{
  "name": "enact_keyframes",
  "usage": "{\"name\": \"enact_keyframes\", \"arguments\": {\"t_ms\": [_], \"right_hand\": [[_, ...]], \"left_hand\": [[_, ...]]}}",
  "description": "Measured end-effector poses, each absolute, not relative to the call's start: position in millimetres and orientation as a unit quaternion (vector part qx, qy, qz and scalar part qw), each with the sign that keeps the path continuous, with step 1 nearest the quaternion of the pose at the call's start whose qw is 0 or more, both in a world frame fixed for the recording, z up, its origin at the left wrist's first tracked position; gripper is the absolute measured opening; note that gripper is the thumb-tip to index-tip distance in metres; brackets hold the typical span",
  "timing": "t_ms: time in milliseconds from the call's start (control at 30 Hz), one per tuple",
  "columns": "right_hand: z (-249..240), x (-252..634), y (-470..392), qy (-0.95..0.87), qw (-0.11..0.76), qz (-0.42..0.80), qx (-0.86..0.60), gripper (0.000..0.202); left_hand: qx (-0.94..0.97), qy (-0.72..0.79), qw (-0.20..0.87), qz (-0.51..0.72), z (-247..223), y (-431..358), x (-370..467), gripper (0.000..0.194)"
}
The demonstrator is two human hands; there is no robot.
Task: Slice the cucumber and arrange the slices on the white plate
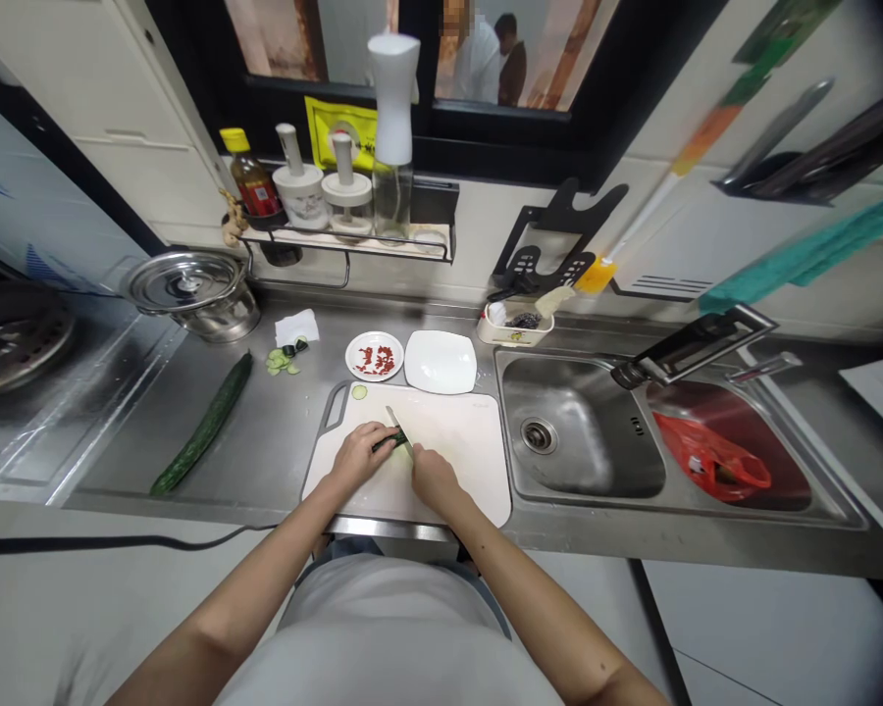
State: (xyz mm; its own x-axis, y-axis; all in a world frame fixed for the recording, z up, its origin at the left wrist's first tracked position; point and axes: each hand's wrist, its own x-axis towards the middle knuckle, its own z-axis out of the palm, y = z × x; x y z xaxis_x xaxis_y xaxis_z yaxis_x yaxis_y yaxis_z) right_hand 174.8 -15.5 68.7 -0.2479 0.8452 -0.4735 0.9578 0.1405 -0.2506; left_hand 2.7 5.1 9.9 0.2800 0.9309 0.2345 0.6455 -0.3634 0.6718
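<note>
On the cutting board [475, 466], the left hand [361, 457] clasps a cucumber piece [392, 441], the right hand [434, 477] gripping a knife [398, 422]. Two plates [440, 361] crowd the far edge; a whole cucumber [204, 427] lies left, the sink [585, 436] right.

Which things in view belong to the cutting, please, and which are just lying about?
In the job: knife in the right hand; cucumber piece under the left hand; cutting board; probably whole cucumber.
Seemingly lying about: red bag; lidded pot; yellow-capped bottle.
</note>
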Motion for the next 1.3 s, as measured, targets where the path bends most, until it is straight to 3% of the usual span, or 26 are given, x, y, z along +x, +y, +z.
{"name": "enact_keyframes", "arguments": {"t_ms": [900,1300], "right_hand": [[66.0,184.9,-34.0,0.739,0.107,-0.247,0.618,0.033],[64.4,163.4,-2.3,0.74,0.072,-0.258,0.617,0.032]], "left_hand": [[0.76,0.528,0.229,0.302,13.2,3.0,4.9,0.022],[0.752,0.538,0.242,0.295,14.7,3.5,4.6,0.023]]}}
